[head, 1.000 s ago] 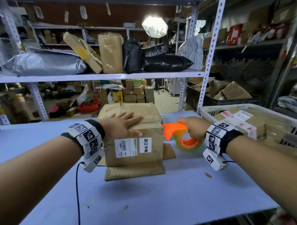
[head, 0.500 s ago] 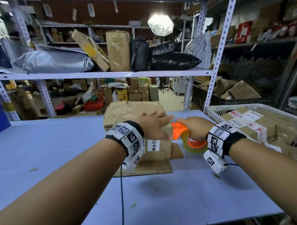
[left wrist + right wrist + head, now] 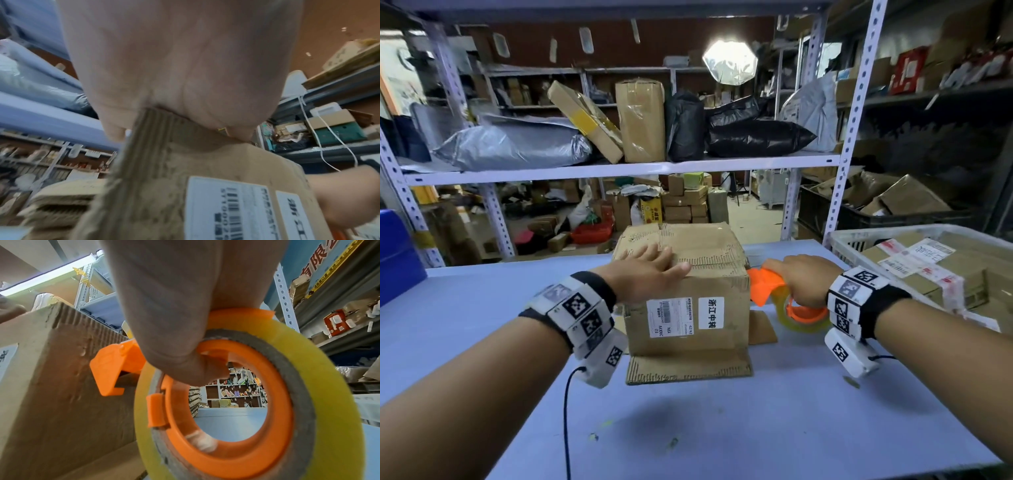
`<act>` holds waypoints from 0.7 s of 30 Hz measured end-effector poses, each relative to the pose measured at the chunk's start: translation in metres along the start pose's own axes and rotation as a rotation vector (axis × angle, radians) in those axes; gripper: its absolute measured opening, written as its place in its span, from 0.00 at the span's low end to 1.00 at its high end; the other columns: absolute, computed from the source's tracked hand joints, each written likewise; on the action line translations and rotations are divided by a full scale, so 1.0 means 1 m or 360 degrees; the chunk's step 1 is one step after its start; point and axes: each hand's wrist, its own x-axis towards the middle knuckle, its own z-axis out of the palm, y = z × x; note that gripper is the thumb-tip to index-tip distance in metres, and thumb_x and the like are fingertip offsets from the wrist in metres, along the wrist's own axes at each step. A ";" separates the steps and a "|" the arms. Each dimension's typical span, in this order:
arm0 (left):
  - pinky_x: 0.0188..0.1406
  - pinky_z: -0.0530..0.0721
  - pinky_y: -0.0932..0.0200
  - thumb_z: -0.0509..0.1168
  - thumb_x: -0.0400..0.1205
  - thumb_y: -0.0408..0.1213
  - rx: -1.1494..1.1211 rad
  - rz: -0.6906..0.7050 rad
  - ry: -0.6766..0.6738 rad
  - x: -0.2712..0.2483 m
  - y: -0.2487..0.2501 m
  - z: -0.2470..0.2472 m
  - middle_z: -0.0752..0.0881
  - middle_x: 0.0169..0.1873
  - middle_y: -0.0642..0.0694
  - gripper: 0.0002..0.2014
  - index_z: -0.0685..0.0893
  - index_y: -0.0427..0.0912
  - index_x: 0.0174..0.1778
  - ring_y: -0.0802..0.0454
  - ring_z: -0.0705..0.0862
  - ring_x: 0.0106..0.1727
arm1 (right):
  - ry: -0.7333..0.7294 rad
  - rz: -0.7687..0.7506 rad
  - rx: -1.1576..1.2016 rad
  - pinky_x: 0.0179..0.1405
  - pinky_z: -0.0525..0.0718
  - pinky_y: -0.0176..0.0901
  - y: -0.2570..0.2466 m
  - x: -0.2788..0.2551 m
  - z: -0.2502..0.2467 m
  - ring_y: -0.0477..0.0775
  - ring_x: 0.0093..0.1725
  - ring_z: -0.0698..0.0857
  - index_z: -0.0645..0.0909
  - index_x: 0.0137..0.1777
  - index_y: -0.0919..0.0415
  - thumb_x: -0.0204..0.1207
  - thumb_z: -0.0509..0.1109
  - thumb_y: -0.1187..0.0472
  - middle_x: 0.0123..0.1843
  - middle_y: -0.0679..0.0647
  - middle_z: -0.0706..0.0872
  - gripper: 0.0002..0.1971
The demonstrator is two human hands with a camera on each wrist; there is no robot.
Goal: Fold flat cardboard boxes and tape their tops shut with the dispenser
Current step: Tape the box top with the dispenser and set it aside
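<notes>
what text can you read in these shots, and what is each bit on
"浙江中转": small white label on the cardboard box front.
"MX", "03", "42/42": barcode label beside it; its fine print is too small.
"有限公": blue sign high on the shelving in the right wrist view, cut off.
Labels on the parcel in the white basket: blurred, unreadable.

Both bare forearms reach forward from the bottom corners of the head view, each wrist wrapped in a black band carrying white marker tiles. The left hand [image 3: 650, 274] lies palm down with fingers straight and slightly spread, thumb angled toward the right. The right hand [image 3: 799, 282] is fisted knuckles-up, its fingers [image 3: 197, 369] curled through an orange ring.
</notes>
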 end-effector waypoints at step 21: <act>0.80 0.35 0.22 0.58 0.76 0.76 0.0013 0.0213 -0.0081 0.025 0.054 -0.007 0.36 0.88 0.56 0.46 0.39 0.75 0.84 0.45 0.35 0.88 | -0.0086 0.0160 0.0403 0.45 0.84 0.55 0.039 -0.029 0.000 0.62 0.47 0.83 0.61 0.79 0.44 0.77 0.65 0.69 0.54 0.59 0.83 0.34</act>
